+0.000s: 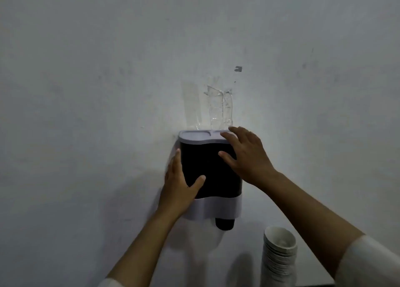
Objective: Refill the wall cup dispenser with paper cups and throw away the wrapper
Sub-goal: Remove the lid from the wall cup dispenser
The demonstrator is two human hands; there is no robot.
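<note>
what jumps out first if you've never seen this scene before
The dark cup dispenser at the centre of the pale wall, with the left hand gripping its side and the right hand resting on its lid. Next come the stack of white paper cups at lower right and the crinkled clear tape stuck just above the dispenser.

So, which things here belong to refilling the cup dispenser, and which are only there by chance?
For the job: cup dispenser, which the left hand holds at its side; its lid, under the right hand; stack of paper cups, lower right.
Just there: clear tape on the wall above the dispenser; small dark mark higher up.
</note>
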